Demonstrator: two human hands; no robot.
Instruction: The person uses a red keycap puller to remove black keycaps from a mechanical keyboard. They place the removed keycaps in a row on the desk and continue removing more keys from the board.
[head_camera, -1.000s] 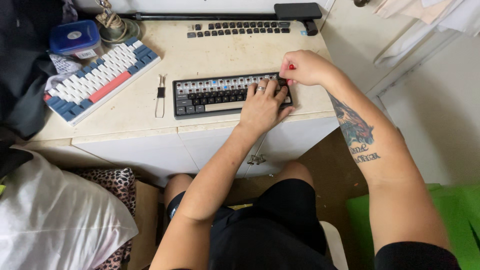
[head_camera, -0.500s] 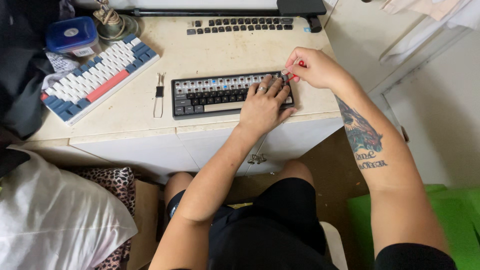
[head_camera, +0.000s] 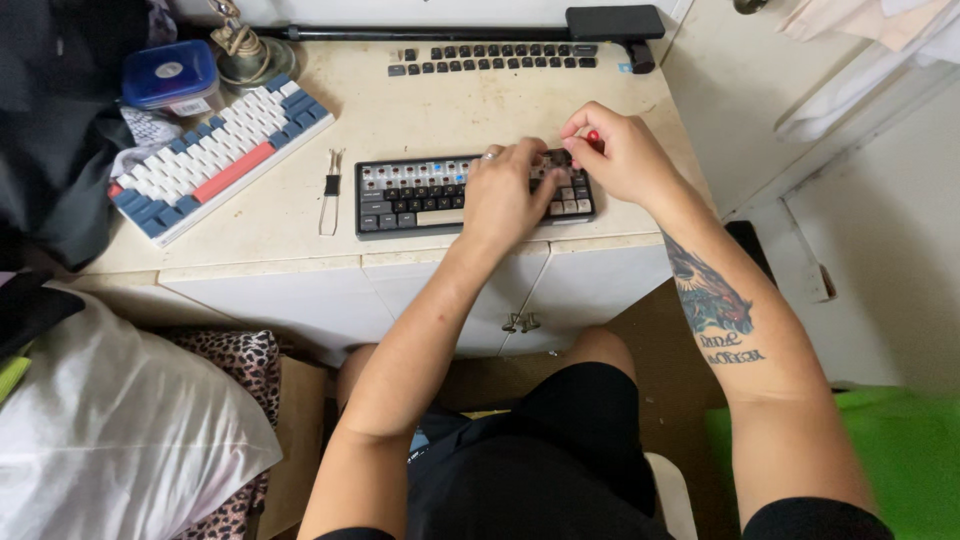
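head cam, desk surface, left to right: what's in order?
White, blue and red keyboard → wire keycap puller → dark keyboard → left hand resting on it → right hand pinching a red-handled tool at the keyboard's right end.

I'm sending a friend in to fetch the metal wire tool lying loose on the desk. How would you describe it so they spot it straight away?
On the cream desk, look in the gap between the white, blue and red keyboard on the left and the dark keyboard under the hands. There lies the wire tool: two thin metal prongs joined by a small black grip. It is the only slim, bare-metal thing there.
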